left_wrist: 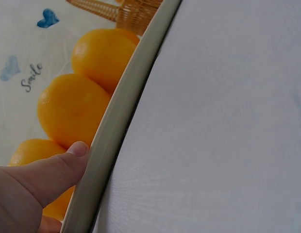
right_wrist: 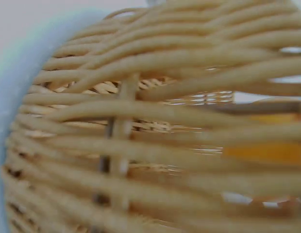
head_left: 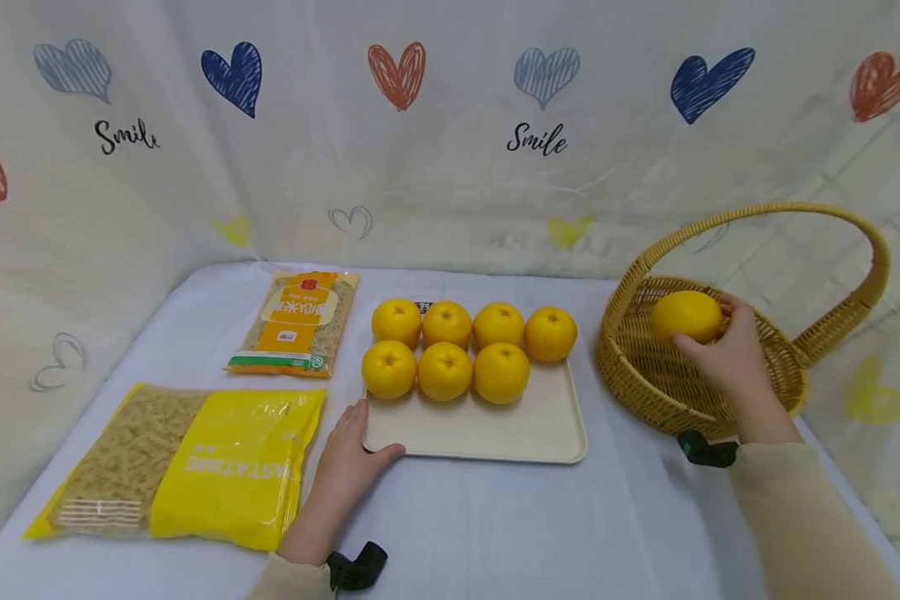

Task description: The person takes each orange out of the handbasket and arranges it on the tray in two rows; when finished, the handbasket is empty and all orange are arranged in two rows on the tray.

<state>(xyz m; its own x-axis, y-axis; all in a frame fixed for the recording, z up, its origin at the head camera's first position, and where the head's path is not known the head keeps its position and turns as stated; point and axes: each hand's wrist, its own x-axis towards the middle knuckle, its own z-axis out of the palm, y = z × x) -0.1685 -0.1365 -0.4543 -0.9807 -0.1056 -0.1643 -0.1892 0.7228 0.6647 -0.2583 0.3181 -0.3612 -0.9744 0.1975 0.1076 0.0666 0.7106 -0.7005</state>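
Observation:
In the head view my right hand [head_left: 731, 354] grips an orange [head_left: 686, 317] between thumb and fingers, over the opening of a wicker basket [head_left: 645, 392]. The right wrist view is filled by the basket's woven side [right_wrist: 155, 111], with an orange patch showing through the gaps. My left hand [head_left: 348, 454] rests at the near left corner of a cream tray [head_left: 472, 433], thumb stretched along the front rim and fingers at the left side. The left wrist view shows that thumb [left_wrist: 58, 170] at the rim. Several oranges [head_left: 446, 371] stand in two rows on the tray.
Left of the tray lie a yellow pasta bag [head_left: 232, 467] and, farther back, a smaller orange-labelled packet [head_left: 296, 321]. The basket's tall handle [head_left: 765, 208] arches above its opening. A patterned curtain [head_left: 450, 167] hangs behind the white-covered table [head_left: 495, 533].

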